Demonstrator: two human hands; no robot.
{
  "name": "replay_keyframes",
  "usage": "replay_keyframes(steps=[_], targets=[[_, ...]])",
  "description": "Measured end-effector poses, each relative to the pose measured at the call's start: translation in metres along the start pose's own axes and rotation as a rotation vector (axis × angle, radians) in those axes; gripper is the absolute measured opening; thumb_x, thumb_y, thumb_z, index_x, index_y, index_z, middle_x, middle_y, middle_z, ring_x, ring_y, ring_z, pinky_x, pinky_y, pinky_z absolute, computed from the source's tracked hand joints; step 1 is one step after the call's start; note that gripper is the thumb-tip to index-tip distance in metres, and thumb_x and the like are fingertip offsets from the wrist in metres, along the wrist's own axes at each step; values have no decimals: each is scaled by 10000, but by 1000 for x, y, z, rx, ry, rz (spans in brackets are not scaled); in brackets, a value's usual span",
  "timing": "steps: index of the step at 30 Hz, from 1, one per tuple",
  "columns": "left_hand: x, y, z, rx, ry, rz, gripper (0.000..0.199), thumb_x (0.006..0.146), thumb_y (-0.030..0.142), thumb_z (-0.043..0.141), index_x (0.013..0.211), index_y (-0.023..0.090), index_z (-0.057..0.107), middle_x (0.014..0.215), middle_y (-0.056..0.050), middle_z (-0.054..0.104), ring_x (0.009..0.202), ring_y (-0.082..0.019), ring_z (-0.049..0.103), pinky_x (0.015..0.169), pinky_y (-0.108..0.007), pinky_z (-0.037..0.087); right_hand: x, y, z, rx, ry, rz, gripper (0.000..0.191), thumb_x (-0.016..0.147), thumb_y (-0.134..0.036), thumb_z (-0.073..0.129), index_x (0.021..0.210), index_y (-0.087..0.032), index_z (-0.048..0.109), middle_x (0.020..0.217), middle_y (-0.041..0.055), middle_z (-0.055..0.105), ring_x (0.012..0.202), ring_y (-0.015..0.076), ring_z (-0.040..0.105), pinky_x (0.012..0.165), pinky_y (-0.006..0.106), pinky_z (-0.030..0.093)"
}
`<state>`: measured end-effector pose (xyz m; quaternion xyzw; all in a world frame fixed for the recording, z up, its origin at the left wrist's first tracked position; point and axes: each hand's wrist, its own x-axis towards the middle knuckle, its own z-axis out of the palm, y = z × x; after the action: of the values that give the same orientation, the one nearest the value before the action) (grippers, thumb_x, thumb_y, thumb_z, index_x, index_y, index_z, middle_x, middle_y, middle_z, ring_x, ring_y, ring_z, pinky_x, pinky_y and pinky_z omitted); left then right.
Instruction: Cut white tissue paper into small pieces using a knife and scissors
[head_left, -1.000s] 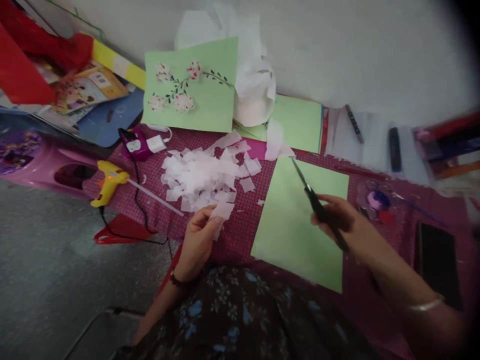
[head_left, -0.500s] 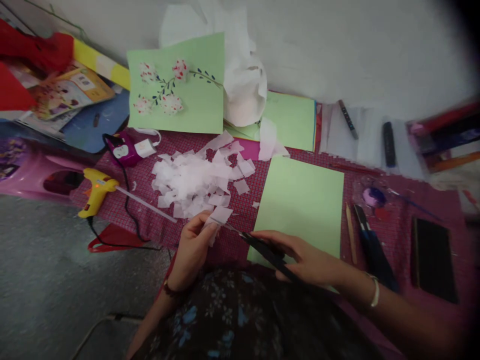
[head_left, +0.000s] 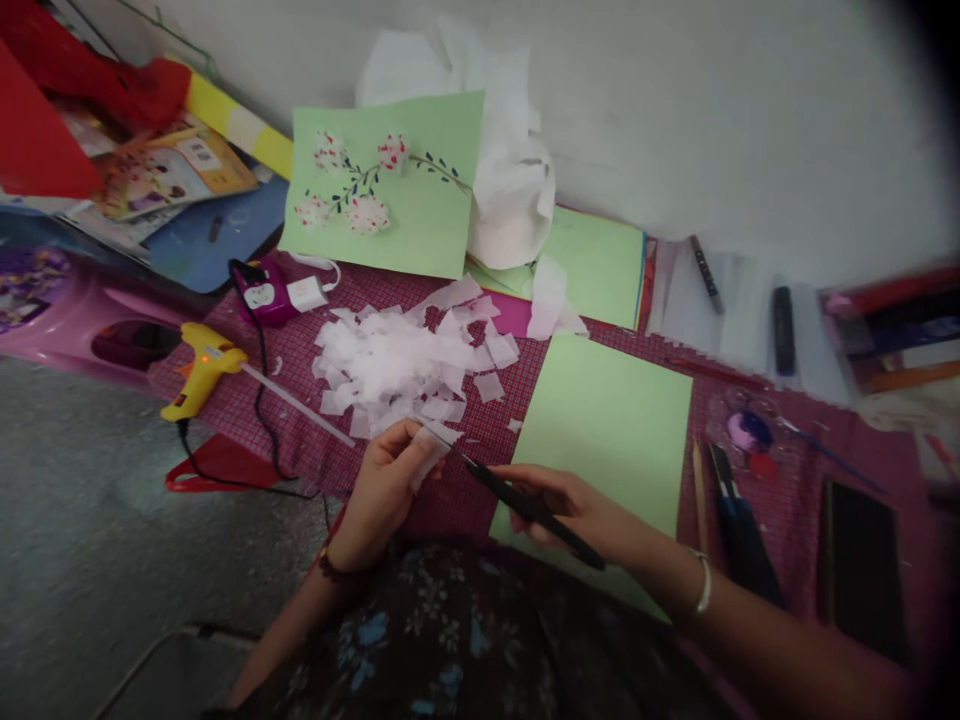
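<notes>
My left hand (head_left: 386, 485) pinches a small piece of white tissue paper (head_left: 430, 455) near the table's front edge. Black-handled scissors (head_left: 532, 508) are in my right hand (head_left: 574, 505), their blades lying at the tissue by my left fingertips. Just beyond my left hand spreads a heap of cut white tissue pieces (head_left: 394, 355). A plain light green sheet (head_left: 615, 420) lies partly under my right hand and forearm. Behind the heap, a green card (head_left: 386, 240) with tissue flowers and a painted branch leans by crumpled white paper (head_left: 514, 200).
On the left are a yellow glue gun (head_left: 201, 370) with its cable, a purple and white plug (head_left: 266, 293) and piled books (head_left: 176, 175). To the right lie a blue-handled tool (head_left: 742, 530), a dark phone-like slab (head_left: 862, 565), a paint palette (head_left: 748, 430) and markers (head_left: 783, 330).
The scissors' blades now meet the tissue closer to my left fingers and look more closed. The whole view has shifted slightly.
</notes>
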<state>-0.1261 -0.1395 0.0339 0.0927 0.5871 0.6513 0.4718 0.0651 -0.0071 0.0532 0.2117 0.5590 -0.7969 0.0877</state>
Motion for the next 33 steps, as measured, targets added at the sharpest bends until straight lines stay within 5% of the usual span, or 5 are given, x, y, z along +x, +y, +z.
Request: replay_keyframes(steps=[10,16,22,33], targets=[[13,5,-7,-63,-36,-2,229,702,371,742,691,166,640,612,-12,640,512,-111,559,496,-215,439,8,4,0,97,79,25,675,786,-462,729,1372,-197,522,770,-4,587,512,73,446,479,232,345],[10,4,-11,-59,40,42,203,676,277,754,613,158,602,557,7,599,496,-85,515,492,-194,415,3,-2,-6,-69,-9,-153,811,794,-626,668,1439,-197,429,927,48,557,763,159,518,684,304,430],[12,9,-5,-177,132,184,149,684,252,737,651,176,614,599,14,609,563,-104,536,547,-216,433,-10,-1,-8,-133,-49,-53,844,816,-647,634,1476,-186,380,973,68,539,850,197,515,776,346,433],[10,-6,-7,1,-27,104,182,756,284,686,634,171,611,570,10,555,555,-107,473,570,-235,365,8,-7,1,-85,-64,-76,764,788,-620,679,1398,-199,492,904,47,559,790,170,509,724,317,462]])
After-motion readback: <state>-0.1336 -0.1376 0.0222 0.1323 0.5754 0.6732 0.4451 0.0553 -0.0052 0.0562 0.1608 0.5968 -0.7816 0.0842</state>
